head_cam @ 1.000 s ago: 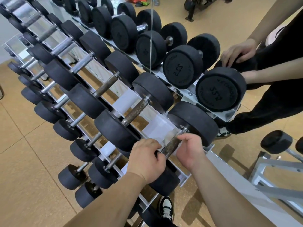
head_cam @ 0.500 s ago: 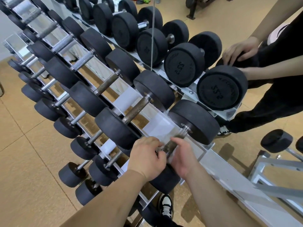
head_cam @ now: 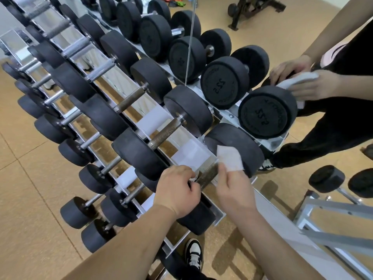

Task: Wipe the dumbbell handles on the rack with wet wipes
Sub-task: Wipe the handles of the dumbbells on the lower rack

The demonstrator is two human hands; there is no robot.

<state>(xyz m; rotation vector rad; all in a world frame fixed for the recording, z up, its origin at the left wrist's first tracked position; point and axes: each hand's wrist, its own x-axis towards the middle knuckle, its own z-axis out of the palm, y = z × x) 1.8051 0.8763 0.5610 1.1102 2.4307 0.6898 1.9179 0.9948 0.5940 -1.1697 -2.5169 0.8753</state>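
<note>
View: head camera, looking down along the rack
Rack (head_cam: 220,215): a shiny tiered metal stand running from the near right to the far left, with rows of black round-ended weights on it
Dumbbell (head_cam: 234,146): the nearest one on the top tier, lying in its cradle at the rack's near end, with one black end far and one near
Handle (head_cam: 207,174): a rough, dull metal bar between the two black ends, its middle stretch bare
Left hand (head_cam: 177,190): clenched round the near end of the handle, knuckles up
Right hand (head_cam: 234,188): just to the right of the handle, thumb and fingers pinching a wet wipe
Wet wipe (head_cam: 230,158): a white square held up in front of the dumbbell's far end, its lower corner right by the far part of the handle; whether it touches cannot be told
Other dumbbells (head_cam: 169,130): the neighbours lie side by side up the tier, handles uncovered
Mirror (head_cam: 212,17): behind the rack, repeating the weights, arms and a white cloth
Shoe (head_cam: 193,253): black and white, on the floor below the rack
Floor (head_cam: 30,199): tan tiles
Metal frame (head_cam: 333,215): grey bars at the lower right
</note>
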